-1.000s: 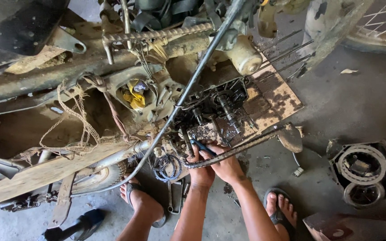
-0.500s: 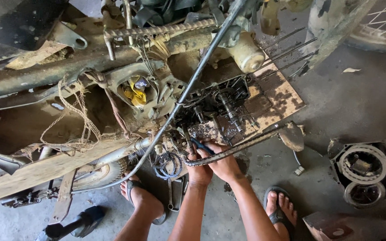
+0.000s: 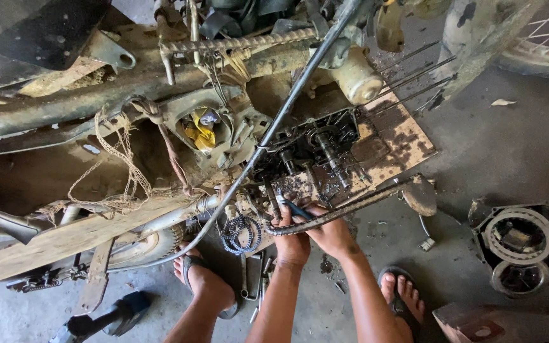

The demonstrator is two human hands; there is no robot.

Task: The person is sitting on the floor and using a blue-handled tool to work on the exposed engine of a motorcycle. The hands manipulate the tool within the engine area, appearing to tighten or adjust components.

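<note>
Open engine case (image 3: pixel 316 155) — gears bare, cover (image 3: pixel 519 248) off on floor; my left hand (image 3: pixel 291 238) and right hand (image 3: pixel 330 230) grip closed on blue-handled tool (image 3: pixel 297 208).

A motorcycle repair workshop: a stripped motorcycle frame (image 3: pixel 128 108) above the hands, its opened engine (image 3: pixel 322 155) just beyond them, a removed engine cover (image 3: pixel 519 248) far right on oil-stained concrete floor (image 3: pixel 509 146).
</note>
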